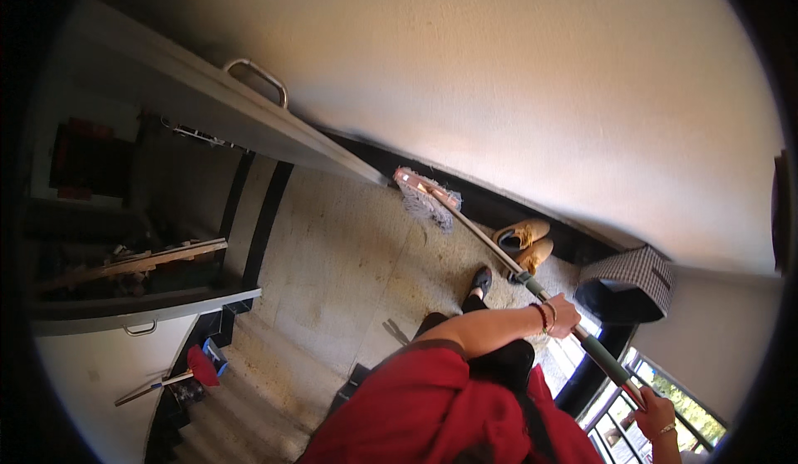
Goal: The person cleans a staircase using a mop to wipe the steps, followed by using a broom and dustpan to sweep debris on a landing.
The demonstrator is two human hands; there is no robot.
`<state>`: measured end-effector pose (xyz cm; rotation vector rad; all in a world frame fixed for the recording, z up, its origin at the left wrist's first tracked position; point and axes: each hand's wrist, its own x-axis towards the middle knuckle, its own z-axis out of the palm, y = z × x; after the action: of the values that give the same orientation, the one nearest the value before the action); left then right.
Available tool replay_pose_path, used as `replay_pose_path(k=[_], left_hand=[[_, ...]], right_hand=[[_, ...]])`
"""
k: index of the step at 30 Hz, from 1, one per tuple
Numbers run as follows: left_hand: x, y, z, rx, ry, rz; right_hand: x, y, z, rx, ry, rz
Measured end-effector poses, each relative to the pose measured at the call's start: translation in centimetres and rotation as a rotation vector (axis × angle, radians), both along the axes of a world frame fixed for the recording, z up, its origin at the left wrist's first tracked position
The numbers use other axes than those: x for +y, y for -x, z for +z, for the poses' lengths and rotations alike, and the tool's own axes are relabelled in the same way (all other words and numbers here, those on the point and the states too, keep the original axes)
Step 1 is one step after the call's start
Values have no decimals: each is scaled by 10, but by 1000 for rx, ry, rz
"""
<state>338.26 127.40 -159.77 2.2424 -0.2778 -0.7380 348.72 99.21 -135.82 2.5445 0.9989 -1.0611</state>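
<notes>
A flat dust mop with grey fringe and a reddish-brown frame rests on the floor by the dark skirting, close to the door's edge. Its long pole slants back toward me at the lower right. My left hand, with bracelets at the wrist, is closed around the green part of the pole. Farther up, near the pole's end, my right hand is closed on it too. Beside the pole, against the wall, stands a pair of tan shoes.
An open door with a metal handle stands at the left. Steps go down at lower left, by a red broom and blue dustpan. A checked box-like item stands right, near a barred window.
</notes>
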Motion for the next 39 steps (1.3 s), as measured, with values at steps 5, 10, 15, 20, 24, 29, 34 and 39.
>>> replay_pose_path(k=[5, 10, 15, 20, 24, 29, 34, 39], left_hand=[[72, -8, -26, -20, -18, 71], [201, 8, -75, 37, -37, 132], [316, 68, -132, 284, -206, 195], [391, 143, -125, -102, -493, 529], [405, 188, -108, -279, -398, 884], [380, 324, -121, 47, 127, 1297], [346, 419, -87, 262, -84, 1625], [298, 430, -99, 161, -201, 1608]], right_hand=[[43, -25, -43, 46, -121, 59], [194, -21, -91, 116, 9, 177], [325, 17, -166, 211, -1, 242], [438, 25, -199, 329, -10, 260], [497, 29, -300, 471, -139, 251], [656, 84, -372, 797, -78, 161], [739, 157, -404, 764, -100, 101], [696, 156, -385, 669, -103, 45]])
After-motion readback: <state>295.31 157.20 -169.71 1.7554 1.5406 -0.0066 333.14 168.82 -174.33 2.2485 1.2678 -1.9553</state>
